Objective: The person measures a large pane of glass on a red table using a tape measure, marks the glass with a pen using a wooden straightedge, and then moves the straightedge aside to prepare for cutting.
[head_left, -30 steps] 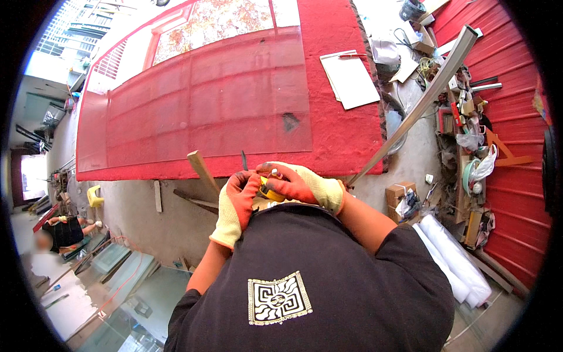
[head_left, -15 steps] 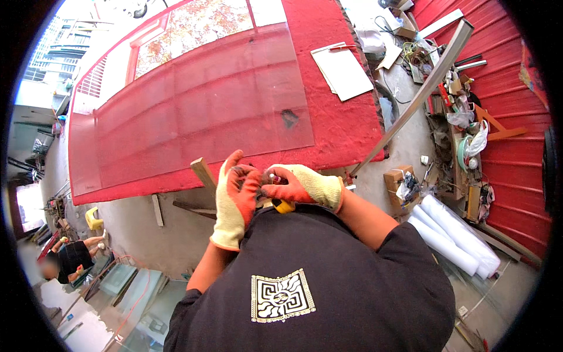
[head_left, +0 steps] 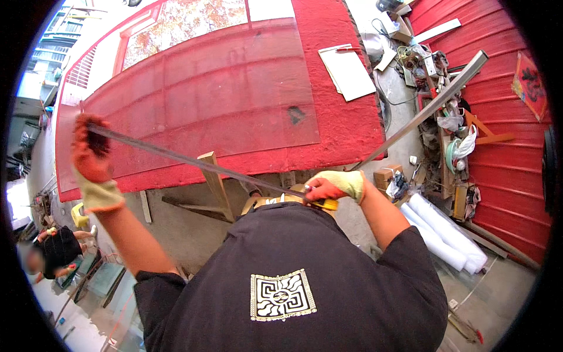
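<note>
My left hand (head_left: 94,161), in a cream and red-orange work glove, is out at the left above the table's near left part. Its fingers are curled on the free end of a tape measure's blade (head_left: 193,161), somewhat blurred. The blade slants down to the right in front of the glass pane (head_left: 223,100). At the other end, close to my chest, my right hand (head_left: 334,186) is closed round the yellow tape measure (head_left: 326,204), whose case is mostly hidden by the gloved fingers. The large clear pane lies flat on the red cloth-covered table (head_left: 346,123), reflecting red panels and a window opening.
White sheets (head_left: 353,82) with a pen lie at the table's right. A long metal bar (head_left: 431,105) slants beside that edge. Wooden pieces (head_left: 216,185) stand at the near edge. Wrapped rolls (head_left: 443,232) and clutter fill the right floor. Another person (head_left: 58,249) is at far left.
My hands were together before my chest. The left has swung far out to the left, drawing the blade out of the tape measure; the right has shifted slightly right and down.
</note>
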A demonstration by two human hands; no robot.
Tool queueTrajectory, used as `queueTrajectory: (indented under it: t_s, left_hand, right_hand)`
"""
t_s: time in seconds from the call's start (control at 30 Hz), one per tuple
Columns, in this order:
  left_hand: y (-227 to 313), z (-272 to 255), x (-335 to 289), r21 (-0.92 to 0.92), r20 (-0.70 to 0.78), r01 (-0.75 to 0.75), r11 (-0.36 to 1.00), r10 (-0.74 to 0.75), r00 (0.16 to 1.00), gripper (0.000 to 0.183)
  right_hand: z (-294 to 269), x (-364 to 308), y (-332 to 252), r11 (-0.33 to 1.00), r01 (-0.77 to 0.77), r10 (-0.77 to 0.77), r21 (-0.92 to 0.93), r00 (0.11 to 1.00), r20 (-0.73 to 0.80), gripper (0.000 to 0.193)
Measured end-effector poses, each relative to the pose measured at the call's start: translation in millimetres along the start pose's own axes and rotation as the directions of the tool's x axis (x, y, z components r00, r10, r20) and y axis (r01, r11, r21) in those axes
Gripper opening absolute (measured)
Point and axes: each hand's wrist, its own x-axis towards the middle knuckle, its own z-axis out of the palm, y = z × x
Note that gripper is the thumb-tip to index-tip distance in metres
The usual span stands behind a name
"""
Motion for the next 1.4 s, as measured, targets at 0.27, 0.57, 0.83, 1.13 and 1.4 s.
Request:
queueTrajectory:
  t_s: [0.27,0.57,0.83,1.13,1.4]
  left_hand:
    - [-52.7,-190.6,51.0,-0.342,-0.199,0.285,0.895,-0.365,0.910,0.025]
    - [-83.4,174.0,-108.8,-0.067,0.115,0.606,0.793,-0.597,0.794,0.046]
    - [-49.0,15.6,24.3,-0.101,-0.275,0.334,0.937,-0.349,0.896,0.036]
    - [-20.6,-240.4,25.5,-0.028,-0.620,0.300,0.953,-0.252,0.743,0.030]
    - [-97.0,-91.9,-38.0,-0.333,-0.437,0.231,0.914,-0.366,0.822,0.037]
  right_hand:
    - [13.5,-39.3,4.4,0.984,-0.130,0.138,0.118,0.989,-0.058,0.029]
    - [13.6,25.3,-89.9,0.982,0.188,-0.187,-0.031,0.926,-0.327,0.032]
    - [-7.2,-20.5,-49.7,0.989,-0.146,0.147,0.017,0.975,-0.166,0.025]
    - [-47.6,-98.9,-17.5,0.915,-0.348,0.368,0.205,0.927,-0.068,0.014]
    - [-90.6,46.2,-133.3,0.988,-0.099,0.079,-0.118,0.983,-0.167,0.027]
